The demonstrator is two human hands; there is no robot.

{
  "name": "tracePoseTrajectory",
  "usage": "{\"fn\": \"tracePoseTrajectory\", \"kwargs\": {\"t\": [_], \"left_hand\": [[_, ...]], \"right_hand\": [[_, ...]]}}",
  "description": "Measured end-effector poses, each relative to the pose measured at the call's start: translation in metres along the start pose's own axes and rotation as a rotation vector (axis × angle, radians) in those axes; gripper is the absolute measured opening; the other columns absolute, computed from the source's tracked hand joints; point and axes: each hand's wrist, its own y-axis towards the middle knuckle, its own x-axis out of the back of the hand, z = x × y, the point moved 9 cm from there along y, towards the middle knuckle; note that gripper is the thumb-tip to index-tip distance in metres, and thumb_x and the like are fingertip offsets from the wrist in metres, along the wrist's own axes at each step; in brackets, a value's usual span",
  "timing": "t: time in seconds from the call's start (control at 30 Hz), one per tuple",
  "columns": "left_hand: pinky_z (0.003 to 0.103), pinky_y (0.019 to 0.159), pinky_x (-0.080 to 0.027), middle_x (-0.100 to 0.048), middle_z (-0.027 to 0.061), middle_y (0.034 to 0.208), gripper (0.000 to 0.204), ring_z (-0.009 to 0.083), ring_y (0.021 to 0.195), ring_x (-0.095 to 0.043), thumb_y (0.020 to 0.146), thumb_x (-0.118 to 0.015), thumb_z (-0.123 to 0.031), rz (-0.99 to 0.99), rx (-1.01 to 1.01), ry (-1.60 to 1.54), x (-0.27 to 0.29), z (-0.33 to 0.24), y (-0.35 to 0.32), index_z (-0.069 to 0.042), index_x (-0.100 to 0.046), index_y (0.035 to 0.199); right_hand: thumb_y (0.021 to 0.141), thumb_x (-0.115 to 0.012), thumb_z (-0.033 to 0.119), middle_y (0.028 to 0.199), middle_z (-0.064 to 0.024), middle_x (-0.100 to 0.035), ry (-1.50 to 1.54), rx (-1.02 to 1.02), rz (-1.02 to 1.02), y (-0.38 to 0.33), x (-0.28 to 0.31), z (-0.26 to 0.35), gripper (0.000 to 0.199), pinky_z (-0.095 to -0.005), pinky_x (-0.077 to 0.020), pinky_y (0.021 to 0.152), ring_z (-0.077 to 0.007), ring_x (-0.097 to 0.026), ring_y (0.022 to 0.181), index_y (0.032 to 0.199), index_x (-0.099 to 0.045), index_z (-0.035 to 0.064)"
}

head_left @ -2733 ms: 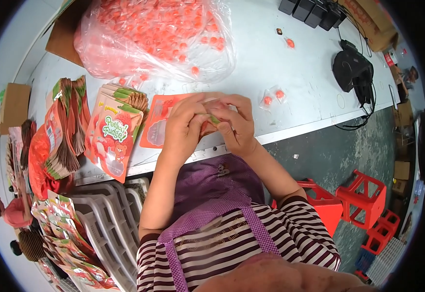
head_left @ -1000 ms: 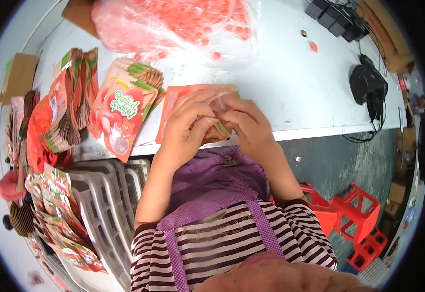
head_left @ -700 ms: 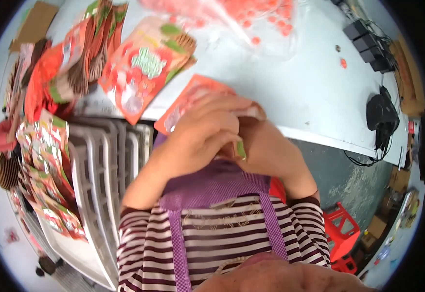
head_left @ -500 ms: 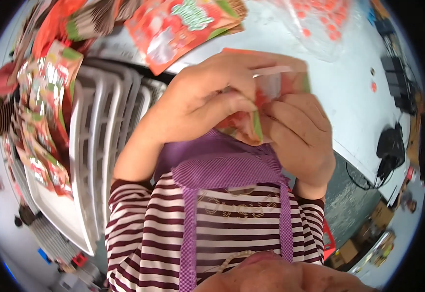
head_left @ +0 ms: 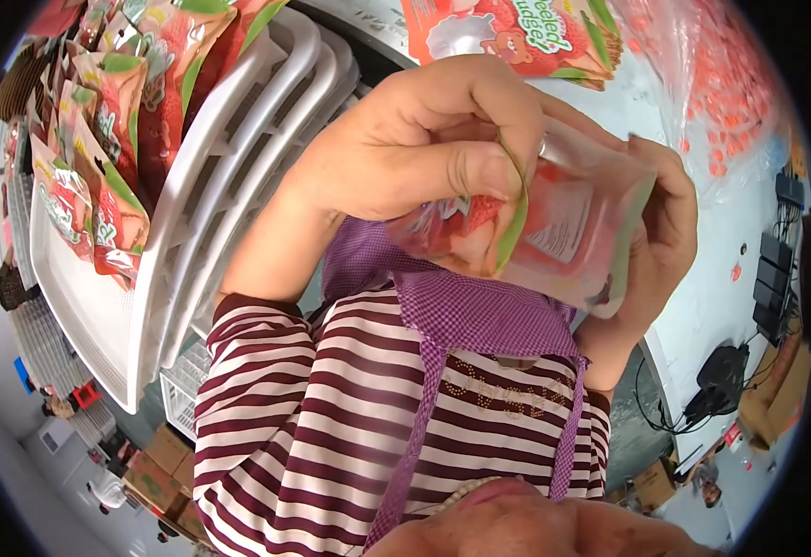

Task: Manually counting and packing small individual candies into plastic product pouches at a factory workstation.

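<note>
Both my hands hold a red and green printed pouch (head_left: 563, 223) in front of my chest. My left hand (head_left: 424, 139) is closed, with thumb and fingers pinching one green-edged side. My right hand (head_left: 670, 223) curls around the opposite side, its fingers partly behind the film. Between the hands the film is spread apart, and a pale panel with a white printed patch shows. Whether this is one opened pouch or two layered ones, I cannot tell. Below hangs my purple checked apron (head_left: 489, 316).
To the left, several stacked white plastic trays (head_left: 132, 353) bear upright, filled pouches (head_left: 118, 176). Flat printed pouches (head_left: 563, 46) lie on the white table (head_left: 712, 241) beyond my hands. A clear bag of small red pieces (head_left: 726, 102) is far right, near black boxes (head_left: 774, 278) and cables.
The pouch's two sides have been drawn apart, showing more of the pale panel. My right hand has shifted outward to the right. The view has turned, moving the trays and table in the picture.
</note>
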Motion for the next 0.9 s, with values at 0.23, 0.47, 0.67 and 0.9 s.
{"fn": "tracePoseTrajectory", "kwargs": {"t": [0.23,0.47,0.67,0.9], "left_hand": [[0.041,0.093,-0.043,-0.055,0.0189,0.115,0.022,0.0346,0.115,-0.051,0.088,-0.06,-0.025,-0.207,0.042,-0.433,0.023,0.009,-0.017,-0.006,-0.049,0.096],[0.043,0.099,-0.038,-0.048,0.0161,0.13,0.072,0.0311,0.125,-0.041,0.083,-0.067,-0.027,-0.326,0.086,-0.648,0.051,0.035,-0.035,0.001,-0.03,0.137],[0.031,0.076,-0.048,-0.063,0.0121,0.098,0.021,0.02,0.089,-0.061,0.076,-0.069,-0.003,-0.441,0.413,0.082,0.044,0.042,-0.059,0.004,-0.063,0.095],[0.025,0.065,-0.044,-0.061,0.0096,0.084,0.011,0.0157,0.075,-0.057,0.078,-0.068,-0.006,-0.503,0.261,0.215,0.05,0.029,-0.055,0.002,-0.065,0.084]], "right_hand": [[0.084,-0.066,0.026,0.098,-0.0101,-0.058,0.378,-0.285,0.187,0.012,-0.049,-0.018,0.039,-0.0265,-0.0434,0.083,-0.0168,-0.057,0.091,0.104,-0.054,-0.0046],[0.085,-0.065,0.017,0.082,-0.0042,-0.054,0.089,0.033,-0.051,0.016,-0.018,-0.011,0.02,-0.0218,-0.039,0.063,-0.0105,-0.049,0.072,0.083,-0.055,-0.0001],[0.087,-0.053,0.001,0.08,-0.0064,-0.053,-0.308,0.212,-0.135,0.001,-0.013,0.0,0.009,-0.0212,-0.0411,0.063,-0.0105,-0.05,0.07,0.079,-0.05,0.0004],[0.091,-0.054,0.012,0.08,-0.0057,-0.053,-0.169,0.107,-0.206,0.003,0.003,-0.008,0.016,-0.0205,-0.0409,0.064,-0.0095,-0.05,0.071,0.082,-0.051,-0.0004]]}}
